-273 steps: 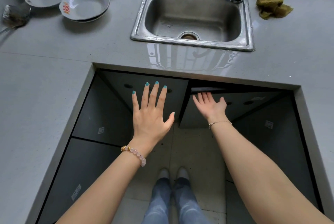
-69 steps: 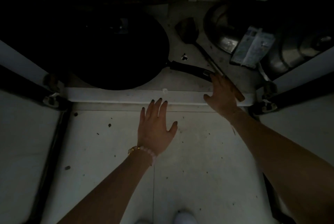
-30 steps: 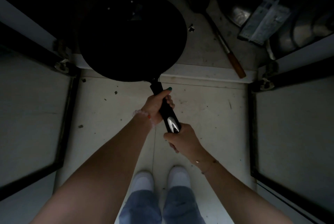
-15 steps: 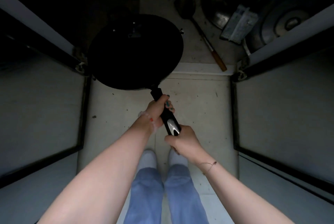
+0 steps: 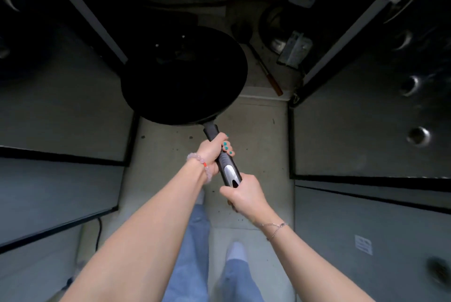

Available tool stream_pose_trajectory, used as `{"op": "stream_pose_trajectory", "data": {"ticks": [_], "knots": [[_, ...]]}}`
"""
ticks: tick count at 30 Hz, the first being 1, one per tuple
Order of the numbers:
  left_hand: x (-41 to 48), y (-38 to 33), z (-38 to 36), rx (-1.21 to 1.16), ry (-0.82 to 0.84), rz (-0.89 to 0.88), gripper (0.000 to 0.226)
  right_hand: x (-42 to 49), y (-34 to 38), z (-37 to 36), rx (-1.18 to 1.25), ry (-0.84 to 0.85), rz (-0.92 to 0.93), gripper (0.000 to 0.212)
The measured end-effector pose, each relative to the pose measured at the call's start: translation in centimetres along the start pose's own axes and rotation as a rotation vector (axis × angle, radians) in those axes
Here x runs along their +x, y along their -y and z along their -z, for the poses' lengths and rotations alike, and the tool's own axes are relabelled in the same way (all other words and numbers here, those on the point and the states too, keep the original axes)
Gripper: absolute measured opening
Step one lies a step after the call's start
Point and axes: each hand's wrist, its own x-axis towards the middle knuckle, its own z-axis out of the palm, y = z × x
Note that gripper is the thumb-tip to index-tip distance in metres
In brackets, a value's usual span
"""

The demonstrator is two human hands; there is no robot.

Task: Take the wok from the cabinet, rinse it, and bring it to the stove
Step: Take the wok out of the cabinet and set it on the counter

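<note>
A large black wok (image 5: 184,77) hangs in the air in front of the open cabinet, its long black handle pointing back at me. My left hand (image 5: 214,153) grips the handle near the bowl, fingers wrapped round it. My right hand (image 5: 244,195) grips the handle's end, just behind its silver insert. The wok's bowl covers the left part of the cabinet floor (image 5: 253,67).
Both cabinet doors stand open, the left door (image 5: 61,106) and the right door (image 5: 366,118) flanking a narrow strip of floor. Inside the cabinet lie a wooden-handled spatula (image 5: 271,77), metal pots (image 5: 275,28) and a packet (image 5: 295,49). My legs and shoes are below.
The wok has come out of the cabinet and risen, held by both hands on its handle. My view has pulled back and up from the cabinet.
</note>
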Motion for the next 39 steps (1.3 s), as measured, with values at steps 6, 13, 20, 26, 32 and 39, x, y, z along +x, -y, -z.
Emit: {"op": "stream_pose_trajectory", "data": {"ticks": [6,13,20,26,32,39], "knots": [[-8.6,5.3,0.8,0.021,-0.050,-0.020,0.028,-9.9,-2.1,0.8,0.060,0.038,-0.012,0.023],[-18.5,9.8,1.0,-0.032,-0.044,-0.022,0.026,-20.3,-3.3,1.9,0.112,0.048,-0.042,0.018],[-27.7,10.0,0.4,-0.029,-0.020,-0.107,0.031,-28.3,-1.2,2.4,0.122,0.070,0.017,0.014],[-33.6,8.4,-0.4,-0.031,0.065,-0.211,0.028,-32.1,2.0,3.6,0.069,0.076,0.128,0.016],[-37.3,4.9,-2.1,-0.060,0.122,-0.316,0.027,-34.1,6.6,4.6,0.092,0.100,0.285,0.012],[-40.7,0.7,-3.6,-0.062,0.169,-0.437,0.030,-34.9,11.6,5.0,0.126,0.174,0.417,0.015]]}}
